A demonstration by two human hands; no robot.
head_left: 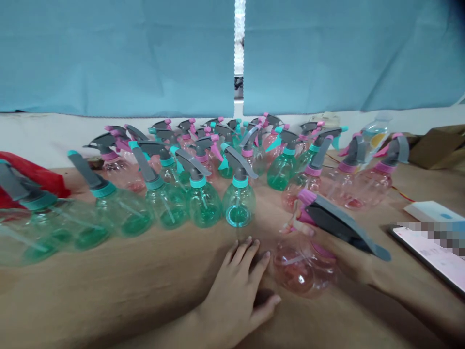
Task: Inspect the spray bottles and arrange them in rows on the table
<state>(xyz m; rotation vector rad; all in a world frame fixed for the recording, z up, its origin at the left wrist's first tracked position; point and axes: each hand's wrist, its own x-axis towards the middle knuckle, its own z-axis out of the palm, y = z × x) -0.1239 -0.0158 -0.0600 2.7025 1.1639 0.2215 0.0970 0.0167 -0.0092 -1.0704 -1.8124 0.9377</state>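
My left hand [238, 283] lies flat on the wooden table with its fingers spread, holding nothing. To its right, my right hand [337, 247] is closed around the neck of a clear pink spray bottle [300, 266], which leans to one side. The grey and pink trigger head of that bottle covers much of the hand. Just beyond my left fingertips stands a clear green spray bottle [238, 208] with a teal collar. More green spray bottles [205, 208] run in a row to the left. Pink spray bottles [372, 186] stand behind my right hand.
Many more spray bottles crowd the back of the table [152, 286] by the wall. At the right lie a phone [428, 257], a white box [434, 212] and a cardboard box [441, 148]. Red material [39, 174] sits at the left; a blue curtain [119, 58] hangs behind.
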